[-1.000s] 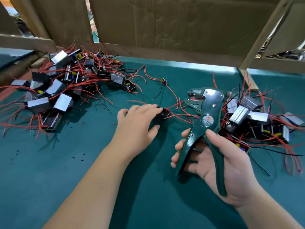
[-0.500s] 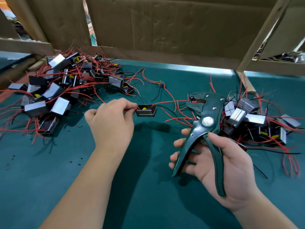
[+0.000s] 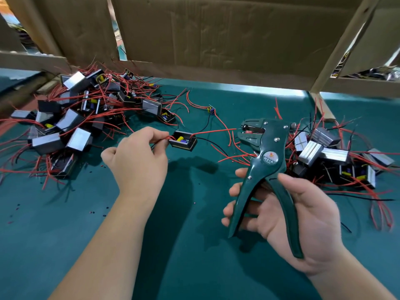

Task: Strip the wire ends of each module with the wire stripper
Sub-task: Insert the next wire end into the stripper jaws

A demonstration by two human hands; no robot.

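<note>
At centre frame, over the dark green counter [image 3: 194, 267]: one small black open-topped module [image 3: 183, 141], box-shaped, with yellow and blue parts showing inside. Thin red wires [image 3: 171, 138] leave its left side. One longer red lead and one black lead leave its right side, the red lead running toward the stripper's head. A shadow lies on the counter below it.

Left hand [image 3: 138, 161], left of the module: grip clamped on the red wires, thumb and fingertips pinched together just beside the casing.

Right hand [image 3: 303, 219], lower right: grip curled round the two spread handles of a dark green wire stripper [image 3: 268, 169]. Round label reads W01A; head tilted toward upper left.

Upper left: heap of silver-and-black modules [image 3: 71, 131], tangled in red wire.

Right edge: second heap of modules [image 3: 324, 152], behind the stripper.

Top: brown cardboard wall [image 3: 216, 40].
</note>
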